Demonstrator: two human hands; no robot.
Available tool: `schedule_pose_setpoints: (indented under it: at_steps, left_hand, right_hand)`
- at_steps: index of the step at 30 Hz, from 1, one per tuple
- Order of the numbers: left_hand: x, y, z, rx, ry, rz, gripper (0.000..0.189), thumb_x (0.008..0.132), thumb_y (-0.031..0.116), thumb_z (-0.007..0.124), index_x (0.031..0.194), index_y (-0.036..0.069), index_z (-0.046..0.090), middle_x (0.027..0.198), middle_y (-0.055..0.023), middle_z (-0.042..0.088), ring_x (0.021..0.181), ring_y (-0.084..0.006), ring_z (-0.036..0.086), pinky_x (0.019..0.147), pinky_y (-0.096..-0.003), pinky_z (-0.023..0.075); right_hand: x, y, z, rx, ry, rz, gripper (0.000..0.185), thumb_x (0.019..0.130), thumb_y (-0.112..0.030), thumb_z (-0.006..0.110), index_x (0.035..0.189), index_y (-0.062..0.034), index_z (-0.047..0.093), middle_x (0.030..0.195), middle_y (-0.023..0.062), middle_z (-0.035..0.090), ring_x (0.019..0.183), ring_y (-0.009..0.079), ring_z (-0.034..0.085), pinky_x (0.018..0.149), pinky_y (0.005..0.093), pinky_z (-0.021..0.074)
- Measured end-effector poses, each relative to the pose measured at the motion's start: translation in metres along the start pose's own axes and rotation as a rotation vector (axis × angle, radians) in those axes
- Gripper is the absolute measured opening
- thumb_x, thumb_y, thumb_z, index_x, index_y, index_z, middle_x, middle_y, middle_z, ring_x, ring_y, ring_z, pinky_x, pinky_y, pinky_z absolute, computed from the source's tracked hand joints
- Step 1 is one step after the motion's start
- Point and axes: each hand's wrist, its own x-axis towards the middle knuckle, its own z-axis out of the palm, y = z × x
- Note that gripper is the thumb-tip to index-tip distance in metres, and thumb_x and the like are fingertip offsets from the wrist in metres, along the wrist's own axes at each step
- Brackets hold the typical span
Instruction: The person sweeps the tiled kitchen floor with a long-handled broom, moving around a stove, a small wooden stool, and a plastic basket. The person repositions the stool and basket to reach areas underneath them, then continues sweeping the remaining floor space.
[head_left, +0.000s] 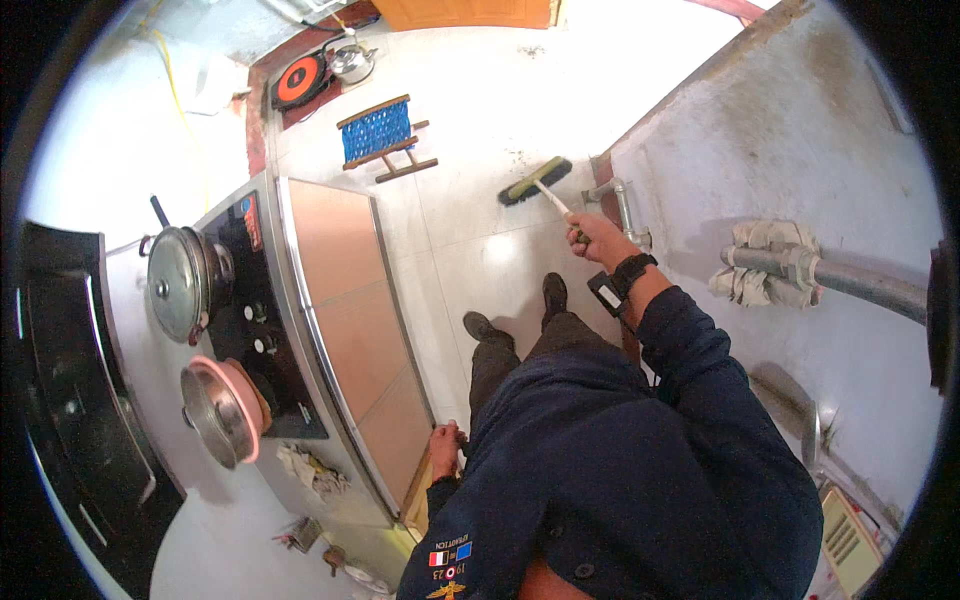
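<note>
My right hand (598, 238) grips the pale handle of a broom (551, 196). Its green head (535, 182) with dark bristles rests on the light tiled floor (469, 247), out in front of my shoes (555, 294). Down at my side, my left hand (445, 444) hangs beside the lower cabinet's pinkish door panels (367, 345). Its fingers are partly curled and their inner side is hidden, so I cannot make out whether it holds anything. Small dark specks of debris (517, 156) lie on the floor just beyond the broom head.
A folding stool (379, 133) with a blue woven seat stands ahead, near a metal kettle (351, 64). At left, a lidded pot (174, 285) and a pink basin (247, 405) sit on the stove counter. Metal pipes (621, 202) run along the right wall (757, 142).
</note>
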Motion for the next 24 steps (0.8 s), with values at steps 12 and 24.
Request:
schedule_pose_setpoints:
  at_steps: [12, 24]
  left_hand:
    - [-0.052, -0.063, 0.039, 0.069, 0.132, -0.067, 0.035, 0.093, 0.035, 0.056, 0.080, 0.002, 0.057, 0.068, -0.0061, 0.060, 0.056, -0.0146, 0.055, 0.052, -0.0291, 0.0451]
    - [-0.090, -0.162, 0.021, -0.272, 0.082, -0.151, 0.032, 0.093, 0.032, 0.058, 0.082, 0.003, 0.052, 0.068, -0.0096, 0.060, 0.058, -0.0186, 0.059, 0.053, -0.0303, 0.0487]
  right_hand:
    - [-0.057, 0.099, -0.077, -0.557, 0.081, -0.048, 0.026, 0.091, -0.027, 0.057, 0.076, -0.0072, 0.050, 0.059, 0.0029, 0.047, 0.045, 0.0158, 0.044, 0.038, 0.0316, 0.0311]
    - [-0.138, 0.151, -0.072, -1.304, -0.244, 0.013, 0.029, 0.094, -0.032, 0.052, 0.088, -0.0031, 0.057, 0.065, -0.0003, 0.051, 0.047, 0.0104, 0.049, 0.039, 0.0277, 0.0381]
